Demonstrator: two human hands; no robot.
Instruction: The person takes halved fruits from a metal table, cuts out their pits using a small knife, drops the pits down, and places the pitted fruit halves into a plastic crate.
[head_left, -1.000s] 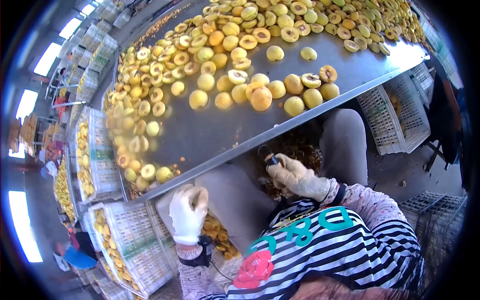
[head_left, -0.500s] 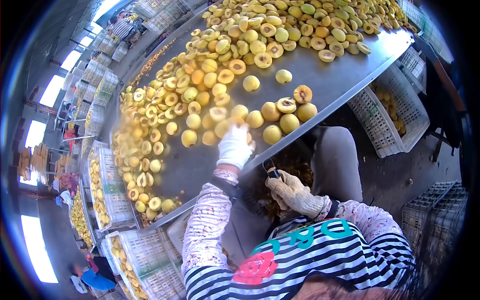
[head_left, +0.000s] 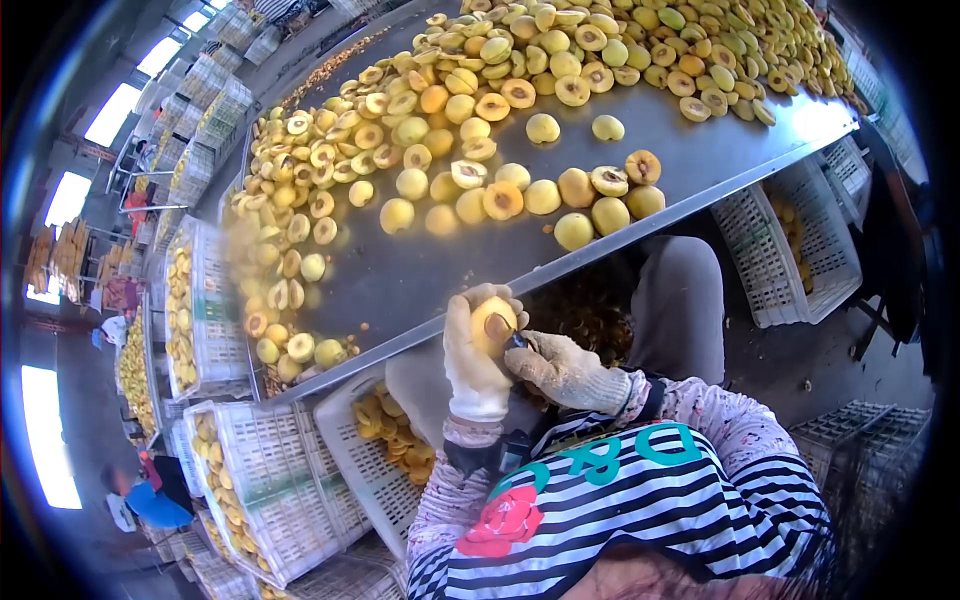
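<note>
At lower centre of the frame, the gloved left hand [head_left: 474, 362] cups a peach half [head_left: 493, 323] cut-face rightward, directly against the right hand [head_left: 560, 368], fingers clenched around a pitting tool [head_left: 517, 341].

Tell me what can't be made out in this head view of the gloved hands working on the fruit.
- Small dark tool: the beige-gloved right hand hides nearly all of it.
- Yellow halved peach: the white-gloved left hand covers its back.
- White slatted plastic crate under the table: the left sleeve hides part of it.
- Fruit along the steel table's left edge: blurred.
- Distant people at far left: too small.
</note>
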